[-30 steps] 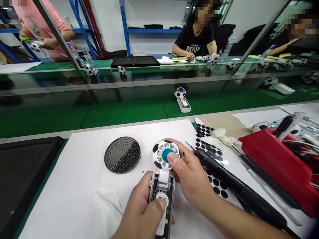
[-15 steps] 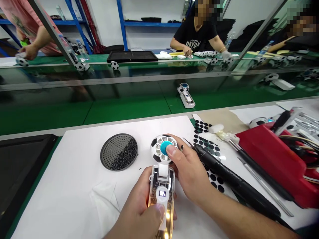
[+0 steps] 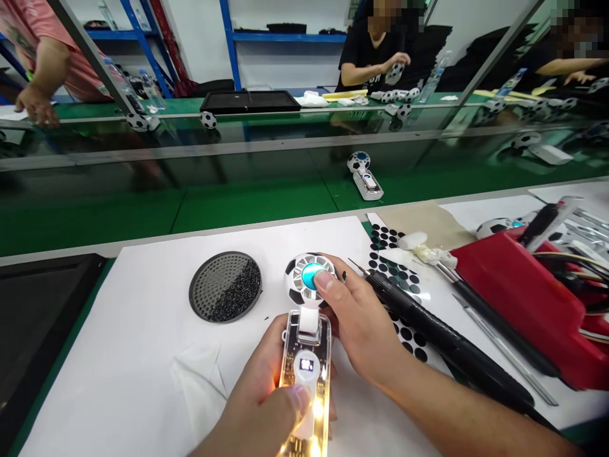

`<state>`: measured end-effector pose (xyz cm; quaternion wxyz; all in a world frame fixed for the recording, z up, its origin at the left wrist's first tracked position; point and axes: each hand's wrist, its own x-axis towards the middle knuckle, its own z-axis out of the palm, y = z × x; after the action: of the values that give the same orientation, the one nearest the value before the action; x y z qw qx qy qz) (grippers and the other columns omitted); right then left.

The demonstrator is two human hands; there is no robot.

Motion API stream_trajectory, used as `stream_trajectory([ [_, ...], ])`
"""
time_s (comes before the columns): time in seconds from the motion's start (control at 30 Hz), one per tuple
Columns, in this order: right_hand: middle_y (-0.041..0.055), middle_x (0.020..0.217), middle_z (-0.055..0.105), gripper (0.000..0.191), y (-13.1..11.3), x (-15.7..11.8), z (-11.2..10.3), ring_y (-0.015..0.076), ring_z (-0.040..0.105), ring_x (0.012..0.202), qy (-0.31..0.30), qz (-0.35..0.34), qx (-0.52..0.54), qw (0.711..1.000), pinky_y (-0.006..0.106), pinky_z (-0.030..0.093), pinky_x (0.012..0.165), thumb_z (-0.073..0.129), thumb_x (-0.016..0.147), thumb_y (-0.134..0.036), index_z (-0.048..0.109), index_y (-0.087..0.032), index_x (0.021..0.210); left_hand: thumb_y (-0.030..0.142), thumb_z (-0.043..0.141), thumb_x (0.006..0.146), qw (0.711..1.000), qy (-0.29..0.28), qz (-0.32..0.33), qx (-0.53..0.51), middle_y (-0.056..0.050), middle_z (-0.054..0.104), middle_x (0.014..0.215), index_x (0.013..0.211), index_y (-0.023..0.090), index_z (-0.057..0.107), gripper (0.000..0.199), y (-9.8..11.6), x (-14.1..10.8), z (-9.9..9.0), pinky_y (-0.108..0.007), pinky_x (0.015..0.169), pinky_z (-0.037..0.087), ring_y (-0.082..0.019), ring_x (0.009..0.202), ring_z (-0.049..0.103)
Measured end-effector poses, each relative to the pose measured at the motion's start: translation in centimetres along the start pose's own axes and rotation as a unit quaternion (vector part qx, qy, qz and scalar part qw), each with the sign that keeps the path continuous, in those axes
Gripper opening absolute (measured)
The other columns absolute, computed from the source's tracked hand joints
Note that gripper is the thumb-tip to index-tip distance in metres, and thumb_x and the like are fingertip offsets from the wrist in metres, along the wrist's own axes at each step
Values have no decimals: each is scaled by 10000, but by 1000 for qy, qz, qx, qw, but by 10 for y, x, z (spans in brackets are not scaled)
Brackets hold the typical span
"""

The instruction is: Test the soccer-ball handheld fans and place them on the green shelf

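A handheld fan point(image 3: 307, 336) is held between both hands above the white work sheet. Its round head is patterned like a football, with a blue centre disc, and its transparent handle glows with yellow light and has a small lit display. My left hand point(image 3: 266, 390) is wrapped round the handle, thumb pressed on the white strip below the display. My right hand point(image 3: 359, 317) grips the fan head from the right, its thumb on the edge of the blue disc. The fingers behind the fan are mostly hidden.
Left of the fan lies a round black tray point(image 3: 226, 287) partly filled with small screws. A black electric screwdriver point(image 3: 442, 336), a sheet of black dots point(image 3: 385, 238) and a red holder point(image 3: 528, 304) are at right. Another fan point(image 3: 365, 176) lies on the green conveyor point(image 3: 257, 203). Co-workers sit or stand beyond.
The handle's yellow light is brighter and the display reads differently. Both hands keep their grip. On the far side, a co-worker now holds up a football-patterned piece.
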<state>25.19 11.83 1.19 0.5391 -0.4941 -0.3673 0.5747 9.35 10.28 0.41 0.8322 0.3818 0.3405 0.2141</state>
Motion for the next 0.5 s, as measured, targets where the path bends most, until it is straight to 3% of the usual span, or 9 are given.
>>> stream_trajectory([
  [0.17, -42, 738, 581, 332, 2, 1, -2, 89, 516, 493, 0, 32, 1, 999, 202, 418, 402, 580, 914, -545, 597, -295, 1134, 340, 640, 727, 1000, 13, -3, -18, -41, 618, 899, 1243, 239, 449, 560, 1, 0, 0, -329, 629, 513, -191, 688, 600],
  [0.33, -42, 714, 585, 316, 1, 2, -2, 89, 549, 529, 9, 26, -7, 1000, 196, 465, 463, 585, 917, -531, 602, -289, 1119, 301, 625, 725, 999, 11, -4, -30, -27, 640, 745, 1228, 210, 467, 535, 0, 0, 2, -315, 614, 494, -187, 642, 591],
  [0.5, -66, 619, 533, 323, -1, 0, 0, 93, 484, 390, -7, 33, -7, 999, 206, 387, 336, 566, 918, -548, 585, -304, 1129, 310, 560, 769, 999, 20, -7, -38, -41, 665, 729, 1236, 204, 478, 487, -2, 0, 0, -361, 639, 503, -212, 649, 600],
])
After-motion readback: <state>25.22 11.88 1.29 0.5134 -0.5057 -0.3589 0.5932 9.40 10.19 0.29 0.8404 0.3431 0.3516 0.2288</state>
